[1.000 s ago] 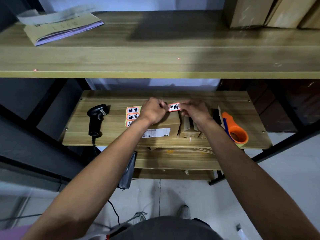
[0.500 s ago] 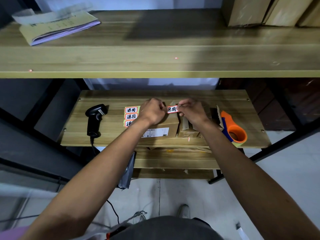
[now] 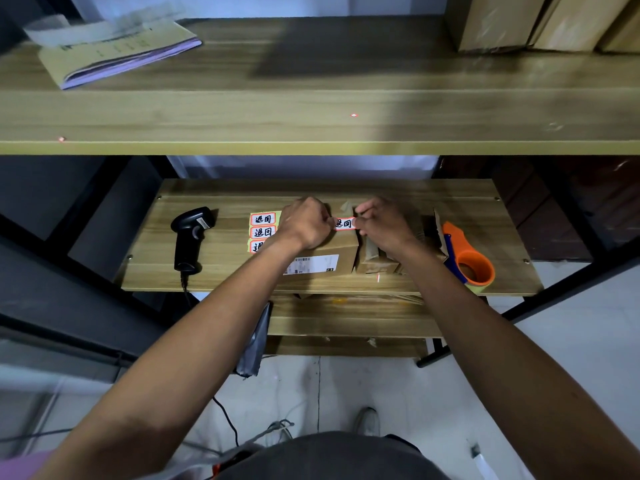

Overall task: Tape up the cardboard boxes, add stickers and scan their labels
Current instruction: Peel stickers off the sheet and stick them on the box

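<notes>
A red-bordered white sticker is stretched between my two hands above a small cardboard box with a white barcode label on its front. My left hand pinches the sticker's left end and my right hand pinches its right end. More small cardboard boxes stand to the right, partly hidden by my right hand. A sheet of matching stickers lies left of the box. The black barcode scanner lies further left, and the orange tape dispenser lies at the right.
All of this sits on a wooden lower shelf. A deeper upper shelf overhangs it, carrying a paper booklet at left and cardboard boxes at right. Black frame bars flank the shelf. The scanner cable hangs to the floor.
Both hands with the sticker have shifted slightly lower toward the box top. The scanner, sticker sheet and tape dispenser have not moved.
</notes>
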Demonstrator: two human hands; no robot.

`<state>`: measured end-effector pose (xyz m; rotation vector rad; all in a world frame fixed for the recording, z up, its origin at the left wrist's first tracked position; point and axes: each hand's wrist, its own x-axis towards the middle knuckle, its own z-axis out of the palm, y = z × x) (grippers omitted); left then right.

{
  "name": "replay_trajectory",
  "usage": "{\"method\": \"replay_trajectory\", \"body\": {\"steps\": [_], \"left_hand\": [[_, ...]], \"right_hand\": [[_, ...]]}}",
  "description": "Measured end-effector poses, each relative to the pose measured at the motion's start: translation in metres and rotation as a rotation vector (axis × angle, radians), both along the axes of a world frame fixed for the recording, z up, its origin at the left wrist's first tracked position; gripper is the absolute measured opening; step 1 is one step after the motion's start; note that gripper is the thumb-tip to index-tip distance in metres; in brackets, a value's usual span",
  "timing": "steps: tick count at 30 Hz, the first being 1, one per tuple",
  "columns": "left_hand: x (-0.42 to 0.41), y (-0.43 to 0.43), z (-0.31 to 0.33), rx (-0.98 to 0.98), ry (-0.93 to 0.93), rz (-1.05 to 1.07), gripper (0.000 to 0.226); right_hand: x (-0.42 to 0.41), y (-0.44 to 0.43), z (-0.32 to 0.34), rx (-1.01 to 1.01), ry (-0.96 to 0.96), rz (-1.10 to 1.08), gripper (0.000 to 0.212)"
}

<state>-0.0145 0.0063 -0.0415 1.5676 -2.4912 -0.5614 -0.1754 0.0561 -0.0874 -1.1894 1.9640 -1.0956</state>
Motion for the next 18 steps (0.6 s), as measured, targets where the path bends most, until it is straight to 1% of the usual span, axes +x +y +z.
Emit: {"method": "replay_trajectory", "body": {"steps": [6,11,18], "left_hand": [[0.0008,0.0010,-0.0017,0.019,0.004,-0.004,0.026],[0.0004,0.0006,-0.0035,0.024,0.001,-0.003,0.027],[0.0007,-0.0002,-0.0049,0.010,-0.023,-0.015,0.028]], "right_hand": [[-0.0024,-0.0031,-0.0062,-0.007,0.009,0.010,0.029],[-0.0027,-0.0048,-0.0086,-0.004,0.010,0.005,0.029],[-0.0029,-0.0070,-0.0078,0.013,0.062,0.022,0.027]]}}
